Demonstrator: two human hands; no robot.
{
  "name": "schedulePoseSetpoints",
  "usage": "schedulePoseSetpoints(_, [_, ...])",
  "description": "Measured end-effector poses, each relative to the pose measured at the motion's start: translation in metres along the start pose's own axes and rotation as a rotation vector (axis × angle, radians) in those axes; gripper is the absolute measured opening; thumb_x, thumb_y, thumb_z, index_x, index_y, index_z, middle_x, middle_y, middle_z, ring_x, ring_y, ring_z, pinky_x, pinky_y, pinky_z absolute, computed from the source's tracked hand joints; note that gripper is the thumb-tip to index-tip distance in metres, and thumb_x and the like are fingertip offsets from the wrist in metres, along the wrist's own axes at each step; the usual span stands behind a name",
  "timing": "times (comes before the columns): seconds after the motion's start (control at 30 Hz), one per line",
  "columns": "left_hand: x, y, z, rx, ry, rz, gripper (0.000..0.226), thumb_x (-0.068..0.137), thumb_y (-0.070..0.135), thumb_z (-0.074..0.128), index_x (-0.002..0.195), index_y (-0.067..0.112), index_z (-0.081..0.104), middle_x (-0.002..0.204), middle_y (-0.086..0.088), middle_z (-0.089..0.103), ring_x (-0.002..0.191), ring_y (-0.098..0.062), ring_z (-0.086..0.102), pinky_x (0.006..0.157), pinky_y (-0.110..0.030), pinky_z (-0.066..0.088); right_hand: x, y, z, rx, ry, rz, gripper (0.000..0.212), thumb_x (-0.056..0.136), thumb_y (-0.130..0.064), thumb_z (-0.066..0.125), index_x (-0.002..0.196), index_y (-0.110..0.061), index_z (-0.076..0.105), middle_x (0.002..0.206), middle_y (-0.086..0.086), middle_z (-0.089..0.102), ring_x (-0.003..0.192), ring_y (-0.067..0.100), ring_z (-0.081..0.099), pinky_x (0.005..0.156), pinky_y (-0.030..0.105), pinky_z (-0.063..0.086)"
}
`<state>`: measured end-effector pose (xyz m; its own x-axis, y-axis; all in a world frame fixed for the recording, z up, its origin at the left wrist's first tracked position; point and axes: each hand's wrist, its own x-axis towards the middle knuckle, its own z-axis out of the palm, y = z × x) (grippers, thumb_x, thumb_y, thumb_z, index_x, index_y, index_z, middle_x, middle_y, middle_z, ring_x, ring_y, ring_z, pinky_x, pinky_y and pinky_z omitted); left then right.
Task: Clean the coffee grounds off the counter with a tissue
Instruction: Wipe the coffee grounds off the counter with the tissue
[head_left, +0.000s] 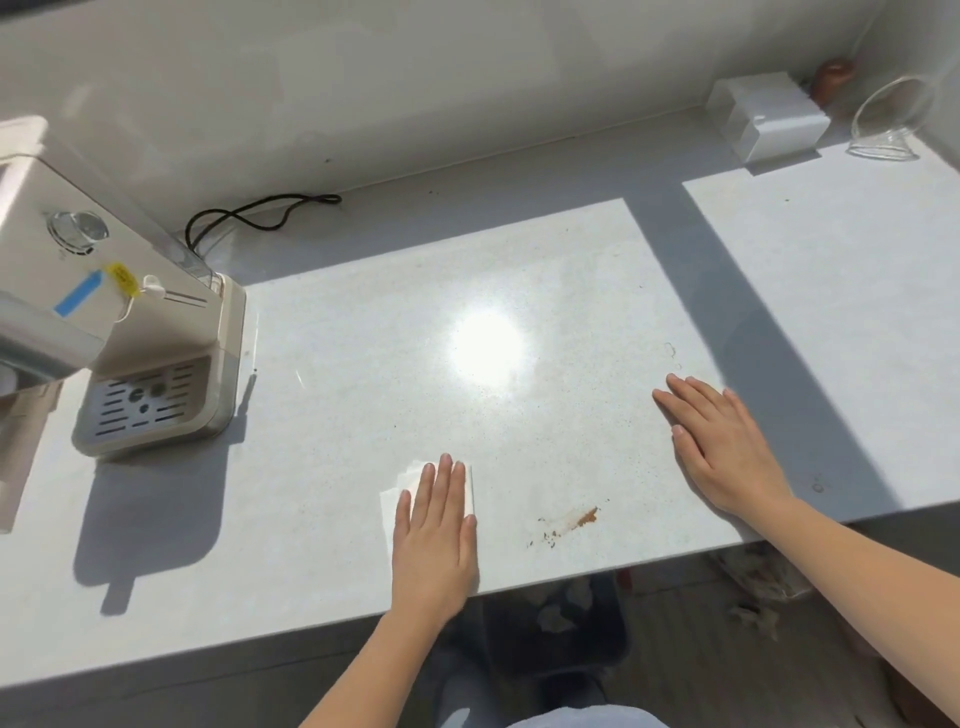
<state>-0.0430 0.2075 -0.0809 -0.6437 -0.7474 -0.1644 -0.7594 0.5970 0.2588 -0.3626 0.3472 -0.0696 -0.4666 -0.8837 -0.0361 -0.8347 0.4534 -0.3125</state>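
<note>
A smear of brown coffee grounds (571, 522) lies on the white counter (337, 374) near its front edge. Left of it, my left hand (436, 535) presses flat with straight fingers on a white tissue (397, 486), which shows beyond the fingertips and on the hand's left side. The grounds sit about a hand's width to the right of that hand, apart from the tissue. My right hand (727, 447) rests flat on the counter farther right, fingers straight, holding nothing.
A beige coffee machine (124, 332) with a drip tray stands at the left, its black cord (249, 213) lying behind it. A white box (769, 117) and a tipped clear glass (893, 119) sit at the back right. A dark bin (561, 623) stands below the counter's edge.
</note>
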Motion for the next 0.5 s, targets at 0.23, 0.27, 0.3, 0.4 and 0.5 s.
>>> schedulePoseSetpoints(0.23, [-0.029,-0.12,-0.037,-0.023,0.047,-0.348,0.061,0.092,0.033,0.011,0.15,0.016,0.006,0.159,0.003,-0.001,0.147,-0.014,-0.005,0.119,-0.043,0.001,-0.001,-0.001,0.005,-0.012,0.088,0.174,0.055,0.093,-0.033,0.034,0.145,-0.016,0.028,0.159,0.005,0.017,0.145,0.023,0.018,0.118,0.049,0.006])
schedulePoseSetpoints(0.27, [-0.027,-0.121,-0.037,-0.02,0.054,-0.361,0.06,0.093,0.031,0.014,0.15,0.016,0.007,0.159,0.002,0.0,0.147,-0.016,-0.003,0.118,-0.043,0.001,-0.001,-0.001,0.006,-0.039,0.079,0.199,0.055,0.095,-0.033,0.034,0.147,-0.017,0.025,0.16,0.004,0.015,0.146,0.022,0.015,0.118,0.05,0.004])
schedulePoseSetpoints(0.3, [-0.024,-0.12,-0.037,-0.02,0.058,-0.372,0.057,0.096,0.028,0.018,0.15,0.015,0.008,0.159,0.001,0.001,0.148,-0.018,-0.001,0.118,-0.043,0.001,0.001,-0.001,0.007,-0.061,0.06,0.214,0.055,0.097,-0.034,0.035,0.148,-0.018,0.024,0.161,0.004,0.014,0.147,0.021,0.013,0.119,0.05,0.004])
schedulePoseSetpoints(0.4, [-0.018,-0.115,-0.035,-0.034,0.059,-0.418,0.054,0.099,0.019,0.028,0.15,0.013,0.012,0.16,-0.004,0.006,0.148,-0.022,0.003,0.118,-0.048,0.005,0.005,0.002,0.002,0.01,0.005,0.221,0.055,0.097,-0.039,0.037,0.148,-0.02,0.03,0.159,0.001,0.021,0.147,0.018,0.013,0.12,0.047,0.006])
schedulePoseSetpoints(0.5, [-0.013,-0.116,-0.034,-0.015,0.046,-0.403,0.062,0.091,0.03,0.016,0.15,0.011,0.016,0.16,-0.005,0.01,0.148,-0.024,0.007,0.116,-0.047,0.006,0.001,0.024,-0.012,0.077,0.008,0.15,0.057,0.093,-0.046,0.029,0.143,-0.02,0.038,0.155,0.001,0.032,0.142,0.023,0.029,0.115,0.047,0.021])
